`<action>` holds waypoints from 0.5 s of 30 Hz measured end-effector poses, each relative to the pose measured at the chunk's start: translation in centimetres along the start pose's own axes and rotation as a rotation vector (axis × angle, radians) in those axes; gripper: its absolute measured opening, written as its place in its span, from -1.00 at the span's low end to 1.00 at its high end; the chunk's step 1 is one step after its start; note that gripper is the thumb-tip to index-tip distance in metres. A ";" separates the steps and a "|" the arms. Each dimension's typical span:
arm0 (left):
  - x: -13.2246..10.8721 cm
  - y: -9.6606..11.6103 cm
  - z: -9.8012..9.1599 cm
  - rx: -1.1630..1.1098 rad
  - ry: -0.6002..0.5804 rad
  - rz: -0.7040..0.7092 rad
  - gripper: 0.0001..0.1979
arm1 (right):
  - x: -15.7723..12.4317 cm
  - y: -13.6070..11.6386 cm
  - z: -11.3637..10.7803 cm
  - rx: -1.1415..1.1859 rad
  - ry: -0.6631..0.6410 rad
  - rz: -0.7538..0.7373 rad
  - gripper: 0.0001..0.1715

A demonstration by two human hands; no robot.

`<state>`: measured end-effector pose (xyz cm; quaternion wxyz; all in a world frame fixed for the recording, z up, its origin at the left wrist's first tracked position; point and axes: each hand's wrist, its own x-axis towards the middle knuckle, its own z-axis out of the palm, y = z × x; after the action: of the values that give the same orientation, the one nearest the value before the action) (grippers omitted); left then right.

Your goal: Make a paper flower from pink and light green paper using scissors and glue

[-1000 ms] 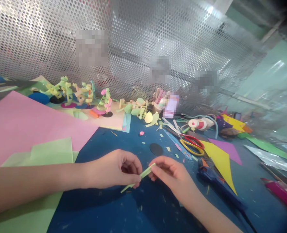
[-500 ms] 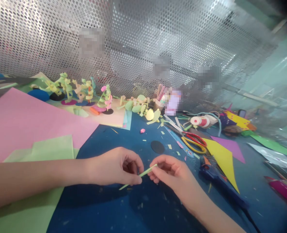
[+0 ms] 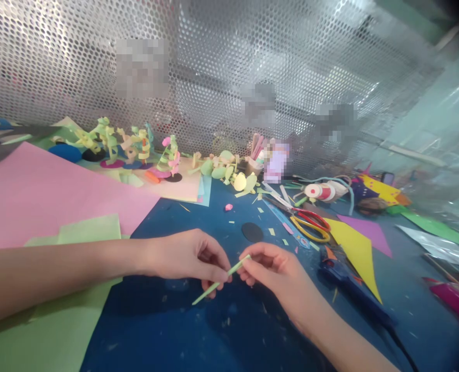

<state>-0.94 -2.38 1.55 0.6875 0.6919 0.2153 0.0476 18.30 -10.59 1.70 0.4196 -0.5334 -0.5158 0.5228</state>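
Note:
A thin pale green paper strip (image 3: 206, 294) slants between my two hands above the dark blue tabletop (image 3: 163, 336). Its middle is pinched between the thumb and fingers of my left hand (image 3: 193, 261). Near the strip's upper right end, my right hand (image 3: 270, 268) closes thumb and fingertips on it. The lower left end sticks out free past my left fingers. Just beyond the hands, a black paper disc (image 3: 251, 232) lies flat, with a small pink piece (image 3: 228, 207) farther back.
Pink paper (image 3: 59, 196) and green sheets (image 3: 90, 228) lie at left, partly under my left forearm. Several paper figures (image 3: 107, 142) stand at the back. Scissors (image 3: 310, 227), yellow paper (image 3: 359, 253) and a blue glue gun (image 3: 353, 289) are at right. A perforated metal screen (image 3: 214, 67) rises behind.
Both hands have risen slightly with the strip. My left hand's fingertips have shifted a little toward the right hand, and more of the strip's lower end shows.

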 end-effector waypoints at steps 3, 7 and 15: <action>0.1 0.2 0.1 -0.052 0.003 -0.007 -0.82 | 0.1 0.0 -0.1 0.006 0.007 0.005 -0.87; 0.1 0.4 0.5 -0.055 0.059 0.019 -0.81 | 0.1 0.0 0.0 0.002 -0.003 0.001 -0.87; -0.1 0.3 1.0 -0.080 0.109 0.056 -0.84 | -0.9 -3.4 -2.8 -0.299 0.035 -0.032 -0.65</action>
<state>-0.55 -3.37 1.84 0.7003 0.6660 0.2308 0.1132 20.80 -10.82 5.44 0.3527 -0.5906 -0.5889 0.4243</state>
